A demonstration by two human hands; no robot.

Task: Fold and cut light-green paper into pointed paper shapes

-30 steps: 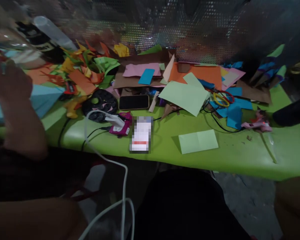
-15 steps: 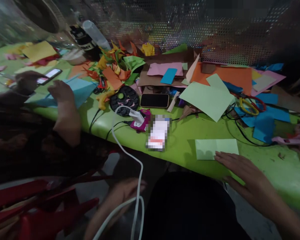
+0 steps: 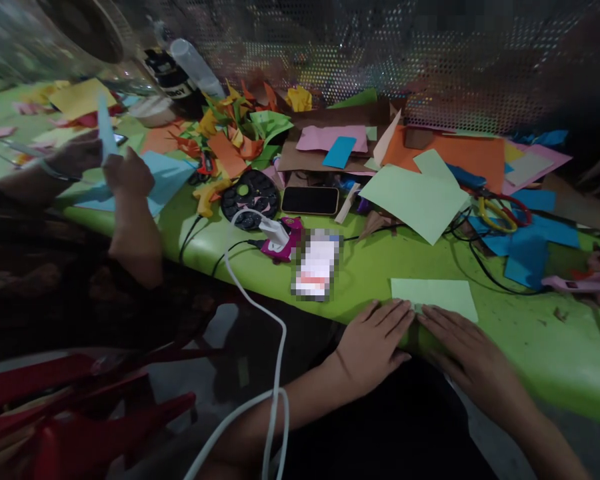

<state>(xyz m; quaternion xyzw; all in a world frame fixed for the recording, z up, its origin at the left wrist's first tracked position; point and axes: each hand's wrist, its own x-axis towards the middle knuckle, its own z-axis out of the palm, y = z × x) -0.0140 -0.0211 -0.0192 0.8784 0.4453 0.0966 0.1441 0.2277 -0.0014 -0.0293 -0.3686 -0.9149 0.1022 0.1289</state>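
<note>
A folded pale green paper (image 3: pixel 433 291) lies flat at the near edge of the green table (image 3: pixel 353 321). My left hand (image 3: pixel 377 343) rests on the paper's near left part, fingers stretched out flat. From the other side, my right hand (image 3: pixel 467 347) lies with extended fingers along the near edge. The fingertips of both hands almost meet at the paper's middle. Left of the paper is a lit phone (image 3: pixel 316 265) whose screen is blurred out.
Beyond lie a pink power strip (image 3: pixel 285 241) with a white cable, a dark phone (image 3: pixel 310 200), scissors (image 3: pixel 497 212), a pink glue gun (image 3: pixel 577 285) and a large pale green sheet (image 3: pixel 415 200). At left, a co-worker's hands (image 3: pixel 125 177) hold light blue paper.
My left hand has come up from below the table edge onto the paper. My right hand has shifted slightly left. The co-worker has lifted a piece of light blue paper.
</note>
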